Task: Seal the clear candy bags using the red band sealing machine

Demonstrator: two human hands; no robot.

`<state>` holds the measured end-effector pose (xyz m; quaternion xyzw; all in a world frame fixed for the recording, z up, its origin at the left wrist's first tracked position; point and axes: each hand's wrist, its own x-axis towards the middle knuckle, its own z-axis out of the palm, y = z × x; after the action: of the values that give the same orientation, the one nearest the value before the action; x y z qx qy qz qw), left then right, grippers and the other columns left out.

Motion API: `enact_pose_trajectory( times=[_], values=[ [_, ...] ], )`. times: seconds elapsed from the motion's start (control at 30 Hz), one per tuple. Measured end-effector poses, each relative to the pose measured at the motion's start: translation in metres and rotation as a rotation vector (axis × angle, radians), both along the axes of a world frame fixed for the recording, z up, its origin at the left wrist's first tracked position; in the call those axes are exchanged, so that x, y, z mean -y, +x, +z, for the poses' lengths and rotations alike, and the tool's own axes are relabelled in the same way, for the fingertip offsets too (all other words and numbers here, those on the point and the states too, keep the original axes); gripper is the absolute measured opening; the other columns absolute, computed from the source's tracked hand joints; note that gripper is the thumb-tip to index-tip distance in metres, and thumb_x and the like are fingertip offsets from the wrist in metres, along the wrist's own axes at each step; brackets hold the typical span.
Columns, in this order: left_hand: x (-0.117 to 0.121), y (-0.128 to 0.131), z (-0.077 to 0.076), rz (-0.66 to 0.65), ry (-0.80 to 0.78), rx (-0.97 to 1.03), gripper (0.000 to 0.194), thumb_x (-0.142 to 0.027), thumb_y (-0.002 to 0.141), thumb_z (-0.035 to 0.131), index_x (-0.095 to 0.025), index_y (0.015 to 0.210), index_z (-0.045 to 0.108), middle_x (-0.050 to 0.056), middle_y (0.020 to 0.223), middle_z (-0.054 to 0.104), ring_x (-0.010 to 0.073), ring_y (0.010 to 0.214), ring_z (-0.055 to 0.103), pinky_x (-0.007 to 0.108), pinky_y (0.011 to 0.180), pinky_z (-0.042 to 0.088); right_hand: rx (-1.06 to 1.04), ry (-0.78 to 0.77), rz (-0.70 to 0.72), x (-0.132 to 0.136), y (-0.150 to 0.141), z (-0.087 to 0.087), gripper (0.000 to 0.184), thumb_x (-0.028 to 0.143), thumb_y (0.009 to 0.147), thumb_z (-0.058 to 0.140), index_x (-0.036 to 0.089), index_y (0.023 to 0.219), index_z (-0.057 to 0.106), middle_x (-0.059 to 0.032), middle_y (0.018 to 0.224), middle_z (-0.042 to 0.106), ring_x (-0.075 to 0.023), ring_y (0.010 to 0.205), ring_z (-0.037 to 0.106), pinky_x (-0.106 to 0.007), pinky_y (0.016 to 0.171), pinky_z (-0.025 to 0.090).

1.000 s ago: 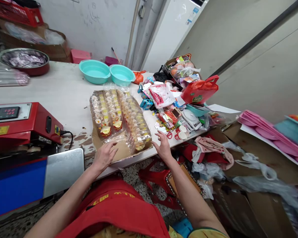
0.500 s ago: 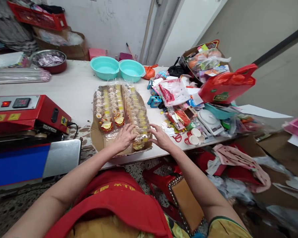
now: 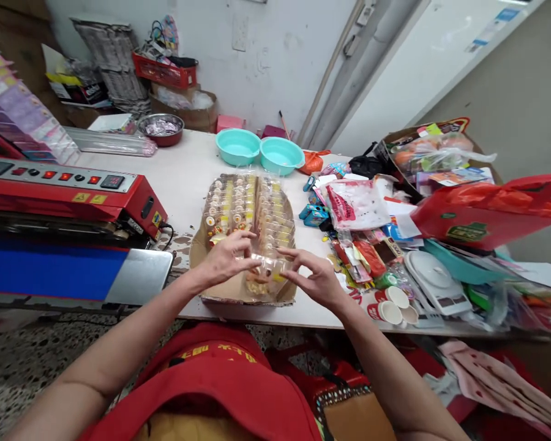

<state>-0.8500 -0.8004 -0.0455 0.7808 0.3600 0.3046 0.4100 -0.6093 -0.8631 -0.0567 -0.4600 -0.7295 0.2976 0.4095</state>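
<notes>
A shallow cardboard box [image 3: 196, 257] on the table holds rows of clear plastic packs [image 3: 232, 199] with small food-like pieces inside, such as fried-egg shapes and yellow bits. At the near end of the right-hand row, one clear pack [image 3: 262, 282] is held between my two hands. My left hand [image 3: 224, 260] pinches its left upper edge with thumb and forefinger. On its right edge, the fingers and thumb of my right hand [image 3: 316, 278] are closed. Whether the pack is lifted off the box floor, I cannot tell.
Left of the box stands a red sealing machine [image 3: 138, 205] with a blue belt [image 3: 50, 266]. Two turquoise basins [image 3: 280, 156] sit behind. On the right are paper cups [image 3: 386, 312], a white scale [image 3: 436, 282], a red bag [image 3: 487, 214] and mixed packets.
My hands have gone from resting fingers on the packs to pinching one by its sides. The camera view has turned left, so the table things appear farther right.
</notes>
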Motion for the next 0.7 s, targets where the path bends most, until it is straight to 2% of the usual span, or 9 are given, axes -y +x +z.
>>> enact_pose_trajectory(
  times=[0.07, 0.17, 0.23, 0.33, 0.47, 0.57, 0.7],
  values=[
    [-0.004, -0.004, 0.018, 0.111, -0.236, 0.241, 0.024, -0.038, 0.077, 0.072, -0.016, 0.081, 0.064, 0.010, 0.108, 0.067, 0.0232, 0.097, 0.064, 0.037, 0.088, 0.051, -0.221, -0.018, -0.114, -0.015, -0.022, 0.016, 0.020, 0.036, 0.082, 0.070, 0.022, 0.070, 0.061, -0.0083, 0.099, 0.074, -0.0254, 0.095, 0.069, -0.041, 0.086, 0.055],
    [-0.009, -0.014, 0.029, 0.319, -0.430, 0.508, 0.049, -0.037, 0.068, 0.079, -0.017, 0.110, 0.062, 0.007, 0.093, 0.070, 0.0183, 0.080, 0.066, 0.027, 0.072, 0.052, -0.467, -0.036, -0.209, -0.040, -0.056, 0.027, 0.020, 0.039, 0.076, 0.075, 0.022, 0.072, 0.066, -0.0065, 0.089, 0.074, -0.0249, 0.090, 0.070, -0.040, 0.082, 0.056],
    [-0.012, -0.026, 0.027, 0.421, -0.496, 0.560, 0.049, -0.039, 0.063, 0.082, -0.014, 0.103, 0.067, 0.007, 0.086, 0.071, 0.0161, 0.074, 0.064, 0.023, 0.065, 0.049, -0.549, -0.071, -0.190, -0.055, -0.077, 0.027, 0.022, 0.040, 0.072, 0.078, 0.021, 0.072, 0.067, -0.0060, 0.086, 0.074, -0.0239, 0.087, 0.070, -0.039, 0.081, 0.056],
    [-0.018, -0.048, 0.018, 0.570, -0.559, 0.557, 0.044, -0.045, 0.052, 0.086, -0.011, 0.076, 0.071, 0.007, 0.076, 0.069, 0.0137, 0.063, 0.061, 0.021, 0.056, 0.046, -0.587, -0.183, -0.137, -0.070, -0.106, 0.020, 0.025, 0.041, 0.067, 0.081, 0.019, 0.072, 0.070, -0.0059, 0.082, 0.074, -0.0216, 0.079, 0.069, -0.036, 0.076, 0.057],
    [-0.025, -0.081, 0.010, 0.739, -0.588, 0.615, 0.056, -0.056, 0.041, 0.087, -0.011, 0.071, 0.070, 0.009, 0.076, 0.070, 0.0129, 0.056, 0.058, 0.022, 0.048, 0.045, -0.638, -0.347, -0.115, -0.089, -0.142, 0.006, 0.029, 0.040, 0.058, 0.086, 0.018, 0.069, 0.070, -0.0046, 0.075, 0.073, -0.0176, 0.068, 0.066, -0.031, 0.067, 0.055],
    [-0.028, -0.110, 0.007, 0.748, -0.602, 0.630, 0.059, -0.062, 0.049, 0.083, -0.011, 0.078, 0.071, 0.010, 0.082, 0.071, 0.0129, 0.058, 0.059, 0.021, 0.047, 0.044, -0.668, -0.395, -0.138, -0.103, -0.171, -0.004, 0.031, 0.041, 0.056, 0.087, 0.017, 0.068, 0.070, -0.0035, 0.069, 0.071, -0.0159, 0.063, 0.063, -0.029, 0.062, 0.053],
    [-0.036, -0.154, -0.006, 0.751, -0.685, 0.602, 0.048, -0.049, 0.049, 0.086, -0.013, 0.076, 0.070, 0.009, 0.079, 0.071, 0.0142, 0.059, 0.061, 0.022, 0.050, 0.046, -0.644, -0.438, -0.127, -0.115, -0.215, -0.018, 0.031, 0.040, 0.055, 0.087, 0.017, 0.065, 0.069, -0.0026, 0.066, 0.070, -0.0147, 0.060, 0.061, -0.027, 0.059, 0.051]
  ],
)
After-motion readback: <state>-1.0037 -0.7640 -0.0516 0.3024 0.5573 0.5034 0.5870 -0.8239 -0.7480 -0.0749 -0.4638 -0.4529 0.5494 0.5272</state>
